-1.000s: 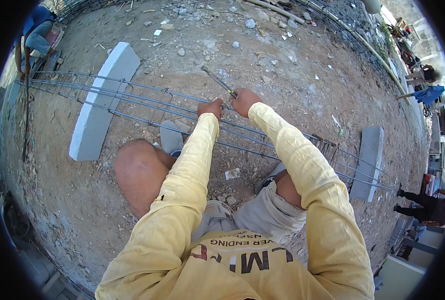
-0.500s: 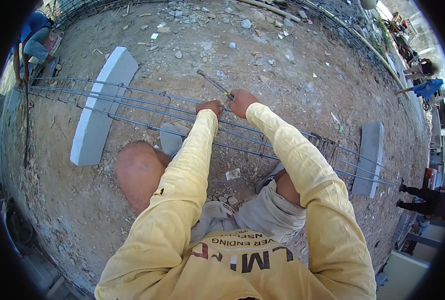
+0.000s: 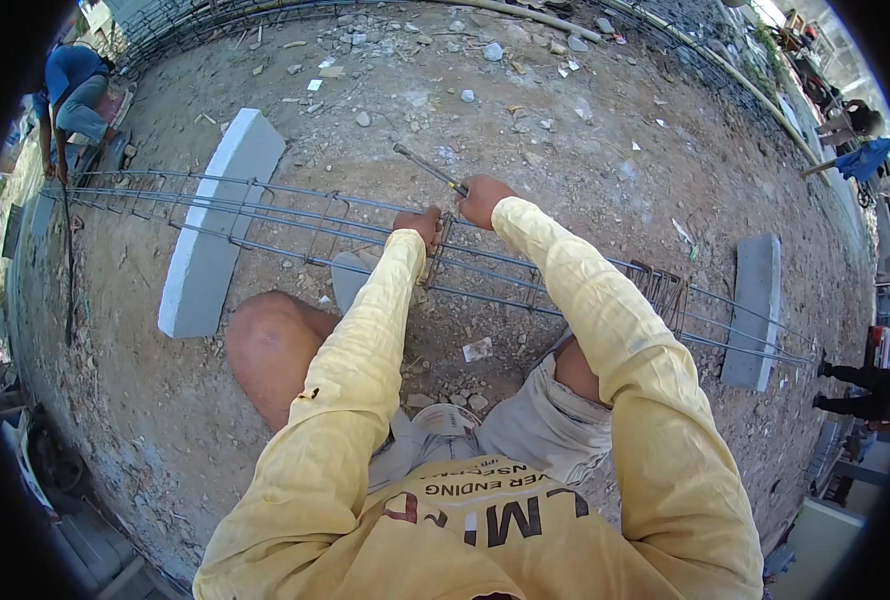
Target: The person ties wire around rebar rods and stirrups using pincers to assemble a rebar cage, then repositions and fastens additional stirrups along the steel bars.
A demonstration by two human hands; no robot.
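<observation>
Steel bars (image 3: 495, 298) at centre frame could be knocked askew if the tool (image 3: 430, 168), clamped in the fingers of the right hand (image 3: 486, 202), slips; how the left hand (image 3: 416, 223) grips cannot be told.

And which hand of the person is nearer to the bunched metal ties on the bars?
Right. The right hand, holding a tool, is up and to the left of the bunched ties, apart from them; the left hand is farther left, at the bars.
</observation>
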